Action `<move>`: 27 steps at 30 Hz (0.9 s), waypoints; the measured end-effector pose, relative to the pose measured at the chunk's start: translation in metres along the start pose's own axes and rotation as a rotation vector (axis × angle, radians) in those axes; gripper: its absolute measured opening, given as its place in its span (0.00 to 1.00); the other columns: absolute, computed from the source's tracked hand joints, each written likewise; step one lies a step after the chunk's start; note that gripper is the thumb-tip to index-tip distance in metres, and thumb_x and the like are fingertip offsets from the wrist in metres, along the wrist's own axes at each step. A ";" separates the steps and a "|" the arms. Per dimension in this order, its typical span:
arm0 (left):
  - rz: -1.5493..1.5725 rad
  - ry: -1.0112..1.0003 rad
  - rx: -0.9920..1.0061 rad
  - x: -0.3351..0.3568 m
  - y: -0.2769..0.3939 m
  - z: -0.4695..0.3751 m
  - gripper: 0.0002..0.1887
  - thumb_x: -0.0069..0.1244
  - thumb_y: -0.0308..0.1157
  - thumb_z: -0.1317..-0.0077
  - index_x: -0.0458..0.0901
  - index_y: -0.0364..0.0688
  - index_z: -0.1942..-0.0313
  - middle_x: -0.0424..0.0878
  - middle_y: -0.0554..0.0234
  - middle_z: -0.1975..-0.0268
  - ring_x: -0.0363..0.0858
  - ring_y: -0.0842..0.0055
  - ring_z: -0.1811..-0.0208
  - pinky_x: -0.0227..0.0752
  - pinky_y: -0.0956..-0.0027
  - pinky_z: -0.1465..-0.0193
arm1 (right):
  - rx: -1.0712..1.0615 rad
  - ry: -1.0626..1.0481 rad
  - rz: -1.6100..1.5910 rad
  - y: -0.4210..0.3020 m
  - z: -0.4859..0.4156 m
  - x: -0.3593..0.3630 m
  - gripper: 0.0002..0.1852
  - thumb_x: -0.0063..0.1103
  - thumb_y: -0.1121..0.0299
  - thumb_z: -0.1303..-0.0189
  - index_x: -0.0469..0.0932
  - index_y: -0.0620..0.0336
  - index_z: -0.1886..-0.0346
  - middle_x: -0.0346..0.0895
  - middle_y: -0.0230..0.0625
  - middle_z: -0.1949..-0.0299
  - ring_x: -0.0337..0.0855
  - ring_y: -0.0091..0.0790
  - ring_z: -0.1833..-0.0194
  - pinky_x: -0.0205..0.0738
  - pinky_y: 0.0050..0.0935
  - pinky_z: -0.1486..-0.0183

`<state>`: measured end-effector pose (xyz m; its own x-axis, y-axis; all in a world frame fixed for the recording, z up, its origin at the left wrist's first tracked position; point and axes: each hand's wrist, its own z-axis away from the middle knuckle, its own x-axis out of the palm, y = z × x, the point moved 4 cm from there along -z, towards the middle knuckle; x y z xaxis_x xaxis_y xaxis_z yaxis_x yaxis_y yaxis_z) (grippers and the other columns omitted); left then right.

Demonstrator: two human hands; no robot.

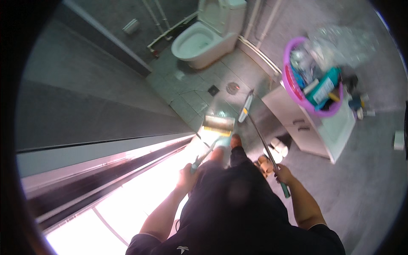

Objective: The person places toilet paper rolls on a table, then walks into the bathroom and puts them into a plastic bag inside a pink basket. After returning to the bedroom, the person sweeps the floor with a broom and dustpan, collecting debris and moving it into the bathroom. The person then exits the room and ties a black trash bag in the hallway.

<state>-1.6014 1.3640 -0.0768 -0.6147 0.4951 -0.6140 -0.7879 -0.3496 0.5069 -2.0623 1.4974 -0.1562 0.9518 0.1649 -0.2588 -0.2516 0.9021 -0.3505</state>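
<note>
My left hand (186, 178) grips the light blue-green handle of a long-handled dustpan (219, 123). The pan's yellow comb teeth show at its near side, just in front of my feet in bright light. Lower at the right, my right hand (283, 174) is closed round the dark stick of a broom (260, 135), whose green end pokes out below my fist. The broom's pale grey head, with a yellow joint, sits to the right of the dustpan over the tiled floor, apart from it. Its bristles are hard to make out.
Ahead stands a white toilet (204, 41), lid up. A round floor drain (233, 88) and a dark square drain cover (213, 91) lie before it. At right, a purple basket (287, 63) of bottles and bags sits on a white cabinet (296, 127). Paper rolls (276, 149) lie nearby.
</note>
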 end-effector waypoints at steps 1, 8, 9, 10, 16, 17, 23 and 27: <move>0.005 0.003 -0.059 0.005 -0.001 0.006 0.24 0.62 0.50 0.33 0.80 0.34 0.58 0.87 0.37 0.63 0.88 0.46 0.58 0.79 0.50 0.56 | -0.096 -0.012 0.090 -0.008 -0.015 -0.005 0.17 0.58 0.66 0.29 0.75 0.63 0.41 0.78 0.41 0.73 0.78 0.32 0.81 0.76 0.34 0.80; -0.100 0.135 -0.236 0.038 0.013 0.054 0.27 0.60 0.59 0.35 0.82 0.40 0.59 0.88 0.39 0.66 0.88 0.43 0.59 0.80 0.47 0.56 | -0.356 -0.149 0.395 -0.094 -0.137 -0.031 0.12 0.61 0.64 0.31 0.75 0.64 0.63 0.77 0.37 0.77 0.78 0.31 0.81 0.75 0.34 0.79; -0.053 0.101 -0.345 0.043 0.011 0.059 0.26 0.60 0.58 0.35 0.82 0.40 0.59 0.88 0.40 0.67 0.88 0.43 0.60 0.80 0.47 0.57 | -0.403 -0.247 0.369 -0.110 -0.146 -0.028 0.12 0.61 0.64 0.30 0.75 0.63 0.64 0.77 0.37 0.77 0.77 0.30 0.82 0.74 0.34 0.79; -0.044 0.115 -0.310 0.046 0.013 0.064 0.26 0.60 0.58 0.35 0.82 0.40 0.59 0.88 0.40 0.67 0.88 0.43 0.60 0.80 0.47 0.57 | -0.409 -0.284 0.360 -0.128 -0.156 -0.021 0.12 0.60 0.63 0.30 0.75 0.64 0.63 0.77 0.39 0.78 0.78 0.32 0.82 0.74 0.35 0.78; -0.052 0.216 -0.253 0.060 0.009 0.086 0.24 0.60 0.56 0.35 0.83 0.40 0.61 0.87 0.40 0.68 0.87 0.44 0.63 0.79 0.46 0.61 | -0.399 -0.471 0.137 -0.262 -0.178 0.053 0.13 0.57 0.63 0.28 0.75 0.65 0.61 0.77 0.39 0.80 0.78 0.35 0.83 0.71 0.39 0.80; -0.045 0.213 -0.260 0.063 0.005 0.089 0.23 0.61 0.54 0.34 0.83 0.40 0.61 0.87 0.40 0.68 0.87 0.44 0.64 0.79 0.46 0.62 | -0.303 -0.468 0.020 -0.279 -0.181 0.069 0.12 0.56 0.63 0.27 0.75 0.65 0.61 0.76 0.39 0.79 0.78 0.36 0.83 0.71 0.39 0.81; 0.017 0.299 -0.304 0.078 -0.019 0.116 0.13 0.61 0.42 0.34 0.83 0.42 0.61 0.86 0.40 0.69 0.86 0.44 0.65 0.77 0.46 0.65 | -0.395 -0.362 0.246 -0.338 -0.230 0.179 0.13 0.55 0.64 0.28 0.79 0.65 0.63 0.81 0.46 0.76 0.85 0.42 0.76 0.80 0.43 0.72; 0.080 0.312 -0.244 0.086 -0.024 0.126 0.15 0.64 0.42 0.36 0.84 0.46 0.54 0.86 0.43 0.70 0.87 0.45 0.66 0.79 0.46 0.65 | -0.736 -0.337 0.716 -0.355 -0.279 0.248 0.10 0.67 0.67 0.44 0.85 0.63 0.63 0.86 0.49 0.63 0.84 0.47 0.57 0.81 0.43 0.55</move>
<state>-1.6308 1.5154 -0.0657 -0.6260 0.2065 -0.7519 -0.6999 -0.5741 0.4250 -1.7861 1.1067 -0.3467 0.5126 0.7614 -0.3968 -0.7054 0.1099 -0.7002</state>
